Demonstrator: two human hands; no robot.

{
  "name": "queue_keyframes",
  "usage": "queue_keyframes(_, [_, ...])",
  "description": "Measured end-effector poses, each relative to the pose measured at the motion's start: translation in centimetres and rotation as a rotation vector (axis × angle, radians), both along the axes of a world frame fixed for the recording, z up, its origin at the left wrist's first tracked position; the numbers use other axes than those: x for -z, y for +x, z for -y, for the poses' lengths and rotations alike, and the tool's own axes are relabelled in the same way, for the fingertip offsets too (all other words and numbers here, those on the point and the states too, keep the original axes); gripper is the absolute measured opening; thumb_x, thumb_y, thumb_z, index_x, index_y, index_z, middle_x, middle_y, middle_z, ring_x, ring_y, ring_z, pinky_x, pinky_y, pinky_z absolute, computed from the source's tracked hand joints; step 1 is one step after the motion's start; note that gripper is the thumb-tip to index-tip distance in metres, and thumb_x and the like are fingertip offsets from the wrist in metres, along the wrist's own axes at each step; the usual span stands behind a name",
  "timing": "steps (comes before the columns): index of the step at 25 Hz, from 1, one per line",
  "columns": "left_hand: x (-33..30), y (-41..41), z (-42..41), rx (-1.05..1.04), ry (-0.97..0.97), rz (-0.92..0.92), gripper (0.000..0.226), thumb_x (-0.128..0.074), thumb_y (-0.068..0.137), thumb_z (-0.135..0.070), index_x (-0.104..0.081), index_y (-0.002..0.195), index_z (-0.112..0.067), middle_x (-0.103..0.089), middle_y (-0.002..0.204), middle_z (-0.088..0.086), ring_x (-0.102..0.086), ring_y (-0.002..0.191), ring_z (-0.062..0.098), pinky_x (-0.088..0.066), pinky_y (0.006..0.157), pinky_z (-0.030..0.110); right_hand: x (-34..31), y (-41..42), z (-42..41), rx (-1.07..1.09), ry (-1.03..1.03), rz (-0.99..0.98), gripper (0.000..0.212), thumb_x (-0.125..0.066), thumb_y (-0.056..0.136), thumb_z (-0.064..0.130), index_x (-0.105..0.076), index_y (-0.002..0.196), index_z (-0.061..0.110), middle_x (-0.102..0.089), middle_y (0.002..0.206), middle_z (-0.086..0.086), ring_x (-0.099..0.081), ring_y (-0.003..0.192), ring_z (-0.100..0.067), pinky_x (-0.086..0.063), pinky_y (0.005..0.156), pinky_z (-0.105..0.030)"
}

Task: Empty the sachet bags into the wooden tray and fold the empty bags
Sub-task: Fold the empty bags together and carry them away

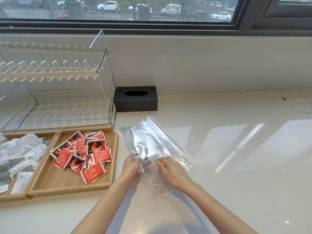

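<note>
Both hands low and close together, left hand point(133, 166) pinching, right hand point(170, 171) flat

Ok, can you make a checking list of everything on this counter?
Surface: pale glossy counter, window light reflected.
Job's things: red sachets in the wooden tray; white sachets in its left compartment; clear bag flat on the counter.
Clutter: black tissue box; dish rack, no dishes.
Hands: left hand pinches the bag's edge; right hand presses on it.
Cables: white cable, far right.
Surroundings: window, parked cars outside.
</note>
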State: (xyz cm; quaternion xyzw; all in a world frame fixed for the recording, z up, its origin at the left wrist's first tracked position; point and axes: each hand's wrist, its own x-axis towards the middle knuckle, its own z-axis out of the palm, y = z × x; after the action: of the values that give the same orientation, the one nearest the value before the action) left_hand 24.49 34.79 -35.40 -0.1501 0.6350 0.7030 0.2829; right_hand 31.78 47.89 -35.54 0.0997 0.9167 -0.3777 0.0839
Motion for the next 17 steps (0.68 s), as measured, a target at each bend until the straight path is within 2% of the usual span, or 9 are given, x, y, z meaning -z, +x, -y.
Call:
queue_keyframes(3, [0.0, -0.3, 0.6, 0.103, -0.125, -0.149, 0.028, -0.039, 0.091, 0.001, -0.052, 0.108, -0.016, -0.064, 0.08, 0.003, -0.062, 0.051, 0.007, -0.042, 0.037, 0.014, -0.1, -0.5, -2.0, 0.145, 0.016, -0.066, 0.043, -0.043, 0.094, 0.029, -0.039, 0.135, 0.015, -0.041, 0.136, -0.011, -0.04, 0.126, -0.022, -0.029, 0.104, -0.03])
queue_keyframes(4, [0.0, -0.5, 0.7, 0.13, -0.152, -0.192, 0.028, -0.039, 0.091, 0.0, -0.053, 0.109, -0.016, -0.064, 0.08, 0.002, -0.062, 0.051, 0.006, -0.044, 0.041, 0.016, -0.3, -0.6, -2.7, 0.187, 0.018, -0.059, 0.048, -0.044, 0.094, 0.028, -0.033, 0.139, 0.015, -0.036, 0.14, -0.012, -0.034, 0.13, -0.024, -0.026, 0.106, -0.031])
queue_keyframes(6, [-0.2, -0.8, 1.0, 0.161, -0.142, -0.251, 0.028, -0.038, 0.093, -0.001, -0.055, 0.108, -0.017, -0.064, 0.086, 0.004, -0.064, 0.063, 0.008, -0.051, 0.049, 0.019, -0.6, -0.9, -3.8, 0.273, -0.014, -0.037, 0.062, -0.049, 0.091, 0.032, -0.022, 0.144, 0.015, -0.026, 0.147, -0.013, -0.024, 0.136, -0.026, -0.022, 0.11, -0.035])
queue_keyframes(8, [-0.6, -1.0, 1.2, 0.189, -0.116, -0.31, 0.027, -0.038, 0.094, -0.003, -0.057, 0.1, -0.02, -0.063, 0.089, 0.005, -0.067, 0.071, 0.009, -0.053, 0.052, 0.018, -1.1, -1.1, -4.8, 0.374, -0.145, -0.026, 0.075, -0.056, 0.087, 0.037, -0.014, 0.146, 0.017, -0.02, 0.151, -0.013, -0.02, 0.14, -0.025, -0.02, 0.113, -0.037])
queue_keyframes(10, [-1.0, -1.2, 1.4, 0.22, -0.09, -0.363, 0.027, -0.04, 0.094, -0.005, -0.057, 0.095, -0.025, -0.064, 0.089, 0.004, -0.068, 0.07, 0.008, -0.052, 0.053, 0.017, -1.4, -1.1, -5.7, 0.428, -0.372, 0.013, 0.08, -0.057, 0.085, 0.042, -0.011, 0.146, 0.02, -0.024, 0.152, -0.012, -0.025, 0.14, -0.023, -0.023, 0.111, -0.036])
queue_keyframes(12, [-1.3, -1.4, 1.6, 0.247, -0.057, -0.387, 0.027, -0.041, 0.093, -0.005, -0.058, 0.094, -0.027, -0.064, 0.086, 0.004, -0.068, 0.067, 0.006, -0.052, 0.054, 0.018, -1.4, -1.1, -6.2, 0.41, -0.576, 0.066, 0.075, -0.056, 0.085, 0.042, -0.018, 0.145, 0.018, -0.04, 0.144, -0.012, -0.04, 0.132, -0.021, -0.029, 0.108, -0.034])
queue_keyframes(15, [-1.6, -1.7, 1.7, 0.261, -0.068, -0.408, 0.026, -0.044, 0.091, -0.005, -0.059, 0.094, -0.026, -0.063, 0.082, 0.004, -0.067, 0.063, 0.004, -0.051, 0.053, 0.017, -1.0, -1.0, -6.5, 0.389, -0.716, 0.043, 0.052, -0.059, 0.086, 0.03, -0.044, 0.131, 0.009, -0.066, 0.109, -0.004, -0.062, 0.104, -0.019, -0.045, 0.099, -0.038])
queue_keyframes(17, [-1.7, -1.8, 1.8, 0.257, -0.105, -0.427, 0.023, -0.046, 0.091, -0.007, -0.059, 0.093, -0.026, -0.064, 0.082, 0.004, -0.067, 0.063, 0.004, -0.051, 0.054, 0.017, -0.9, -1.1, -6.6, 0.428, -0.761, -0.005, 0.039, -0.062, 0.085, 0.023, -0.052, 0.12, 0.009, -0.067, 0.092, -0.001, -0.066, 0.084, -0.013, -0.054, 0.08, -0.027])
